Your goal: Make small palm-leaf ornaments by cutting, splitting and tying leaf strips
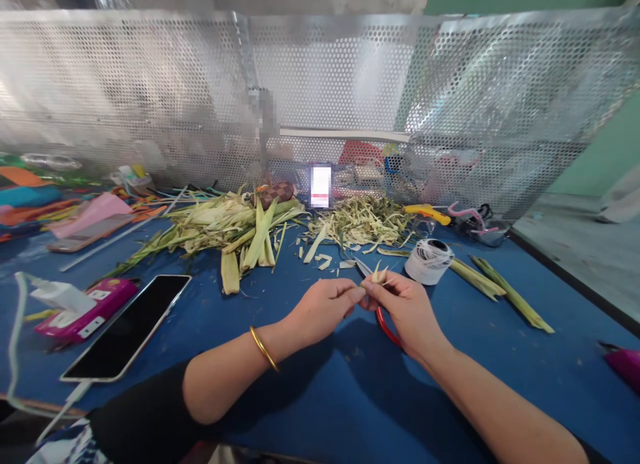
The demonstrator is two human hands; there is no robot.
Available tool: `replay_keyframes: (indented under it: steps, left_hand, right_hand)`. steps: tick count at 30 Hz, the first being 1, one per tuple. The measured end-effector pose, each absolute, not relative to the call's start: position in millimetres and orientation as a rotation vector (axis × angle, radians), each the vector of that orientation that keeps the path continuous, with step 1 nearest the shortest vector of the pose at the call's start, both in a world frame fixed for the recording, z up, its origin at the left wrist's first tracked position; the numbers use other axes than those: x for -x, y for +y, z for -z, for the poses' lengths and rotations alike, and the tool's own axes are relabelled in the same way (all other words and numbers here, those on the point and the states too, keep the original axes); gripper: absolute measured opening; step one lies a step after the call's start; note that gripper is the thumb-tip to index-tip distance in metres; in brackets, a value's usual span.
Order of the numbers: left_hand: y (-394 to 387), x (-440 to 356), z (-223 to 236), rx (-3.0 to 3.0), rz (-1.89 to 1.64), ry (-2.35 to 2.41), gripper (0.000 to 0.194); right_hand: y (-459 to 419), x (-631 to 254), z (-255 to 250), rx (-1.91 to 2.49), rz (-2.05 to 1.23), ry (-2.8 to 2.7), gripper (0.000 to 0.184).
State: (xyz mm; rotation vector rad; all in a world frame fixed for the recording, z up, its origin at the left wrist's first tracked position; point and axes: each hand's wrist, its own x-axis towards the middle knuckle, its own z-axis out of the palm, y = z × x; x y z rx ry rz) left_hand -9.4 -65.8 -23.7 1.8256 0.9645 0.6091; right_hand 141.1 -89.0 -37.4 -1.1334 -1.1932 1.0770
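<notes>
In front of me, my left hand (325, 305) and my right hand (404, 307) meet with their fingertips pinched together. Between them is a small pale, pointed bit of plant husk (380, 275), its tips sticking up above the right fingers. Red-handled scissors (387, 327) show at the right hand, the blade pointing away past the fingers. Whether they rest on the table or hang in that hand, I cannot tell. Just beyond the right hand stands a spool of white thread (429, 261). A gold bangle circles the left wrist.
On the blue table (295, 397), a heap of long husks (220, 221) and a pile of husk scraps (370, 221) lie at the back. A phone (127, 331) and purple power strip (90, 311) sit left. Loose stalks (513, 294) lie right. A perforated metal screen (330, 71) stands behind.
</notes>
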Motion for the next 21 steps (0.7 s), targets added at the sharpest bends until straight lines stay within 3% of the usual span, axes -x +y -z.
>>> replay_keyframes:
  steps: [4, 9, 17, 21]
  left_hand:
    - [-67.4, 9.7, 27.3, -2.208, -0.660, 1.114, 0.016]
    - [-68.7, 10.1, 30.9, -2.456, -0.664, 1.120, 0.028]
    - [-65.2, 7.2, 26.4, -1.751, -0.735, 0.944, 0.025]
    - [-65.1, 5.5, 27.6, -1.681, -0.686, 0.908, 0.027]
  right_hand:
    - [-88.7, -141.5, 38.5, 1.159, -1.088, -1.139, 0.028]
    - [-89.3, -141.0, 37.6, 1.143, -1.133, -1.091, 0.030]
    - [-88.9, -143.7, 35.6, 1.065, -1.217, -1.164, 0.023]
    - [-86.8, -144.9, 39.4, 1.131, -1.136, -1.179, 0.019]
